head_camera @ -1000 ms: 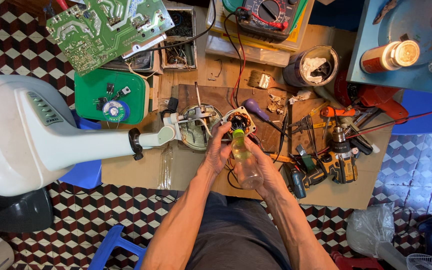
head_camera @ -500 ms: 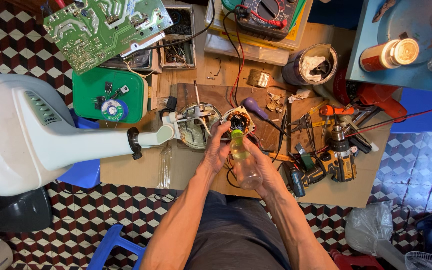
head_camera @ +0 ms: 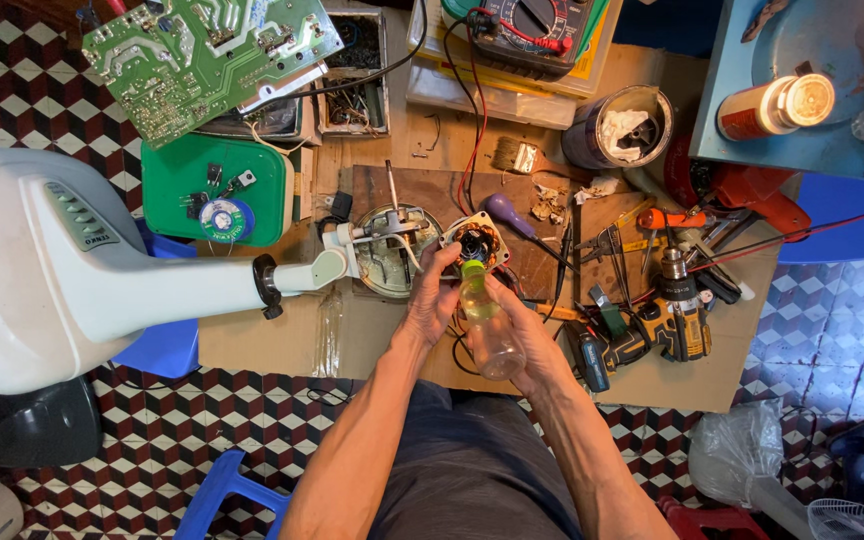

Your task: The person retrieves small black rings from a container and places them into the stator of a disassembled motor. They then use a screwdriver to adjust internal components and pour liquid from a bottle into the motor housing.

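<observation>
head view: the left hand [head_camera: 432,300] held the motor [head_camera: 476,245], a small round unit with copper windings showing inside its pale casing, its grip closed on the rim at the near left side. the right hand [head_camera: 537,350] was wrapped around the lower body of a clear bottle [head_camera: 487,325] with a green cap, tilted so its nozzle touched the motor's near edge. both were held up just over the bench [head_camera: 282,345], in front of the person's lap.

the motor looked dense and stiff for its size, with thin wires trailing from it, so the casing rim seemed the sound place to hold, clear of the windings. the bottle looked light, soft-walled and possibly slick; a hold low on the body, as here, would likely let a squeeze be metered.

beside the left hand lay a white fan stand [head_camera: 72,270] whose neck reached a round housing [head_camera: 392,250]. a green circuit board [head_camera: 212,55] sat at the far left, a drill [head_camera: 674,310] to the right.
</observation>
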